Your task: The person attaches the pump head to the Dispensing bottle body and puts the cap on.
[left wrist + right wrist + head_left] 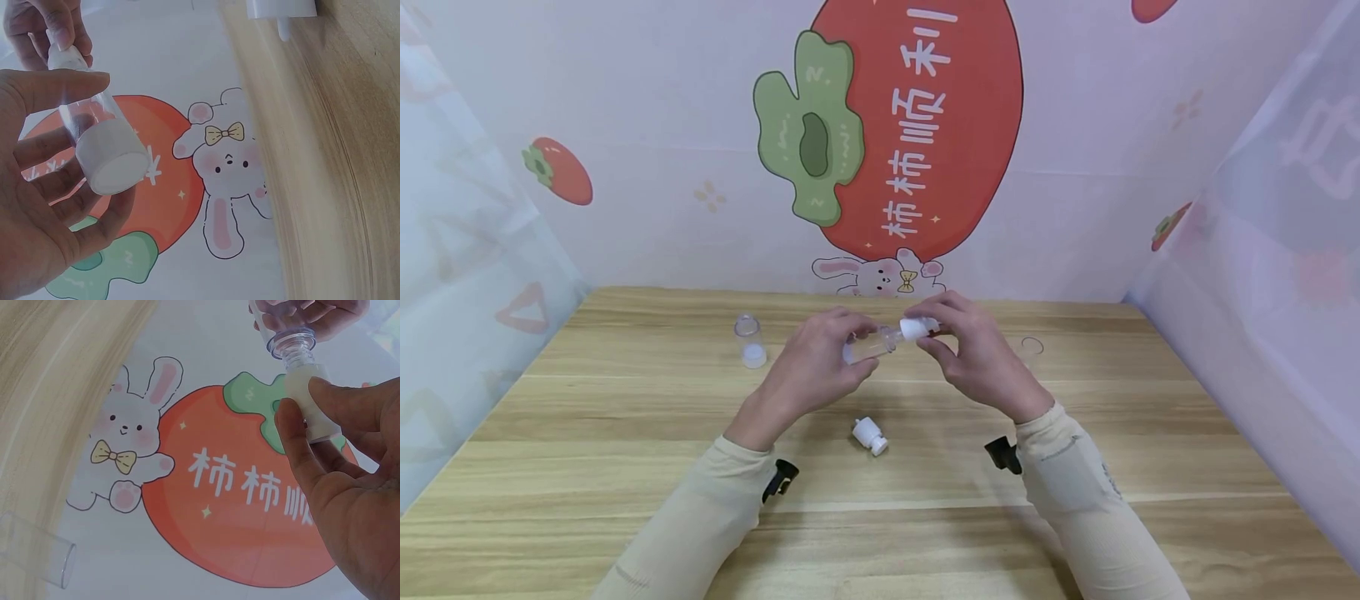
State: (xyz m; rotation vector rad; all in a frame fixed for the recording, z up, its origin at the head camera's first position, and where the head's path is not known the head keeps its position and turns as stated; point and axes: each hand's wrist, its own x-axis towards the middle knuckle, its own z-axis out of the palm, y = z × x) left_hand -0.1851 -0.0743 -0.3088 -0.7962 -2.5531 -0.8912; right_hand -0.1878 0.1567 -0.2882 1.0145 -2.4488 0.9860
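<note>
My left hand (pixel 820 358) grips a small clear bottle (pixel 874 343) round its sides, tilted above the table. Its white base (pixel 115 164) faces the left wrist camera. In my right hand (pixel 981 362), a white pump top (pixel 916 328) is pinched between thumb and fingers, lined up with the bottle's mouth. The right wrist view shows clear screw threads (pixel 299 357) between the bottle's shoulder and the pump top. A second white pump top (pixel 869 436) lies on the table below the hands.
Another clear bottle with a white bottom (pixel 751 343) is on the table at the left. A clear cap (pixel 1032 347) lies beyond my right wrist. The wooden table (pixel 587 467) meets a printed cloth backdrop (pixel 685 233) behind and at both sides.
</note>
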